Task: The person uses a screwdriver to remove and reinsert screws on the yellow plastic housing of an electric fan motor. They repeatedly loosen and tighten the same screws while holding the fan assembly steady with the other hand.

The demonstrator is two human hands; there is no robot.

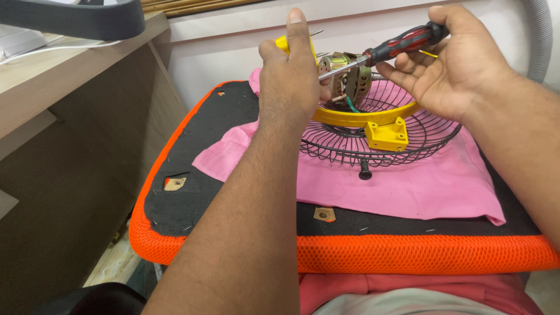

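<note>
A black wire fan guard (408, 137) with a yellow ring bracket (385, 125) lies on a pink cloth (420, 186). At its centre stands a small metal fan motor (349, 79). My left hand (290, 76) grips the yellow bracket beside the motor, index finger pointing up. My right hand (452, 64) holds a red and black screwdriver (402, 44) by the handle. Its shaft runs left and down, with the tip at the motor.
The cloth lies on a black mesh seat with an orange edge (361, 254). A wooden desk (64, 99) stands close on the left with a dark object on top. A white wall and a grey corrugated hose (542, 35) are behind.
</note>
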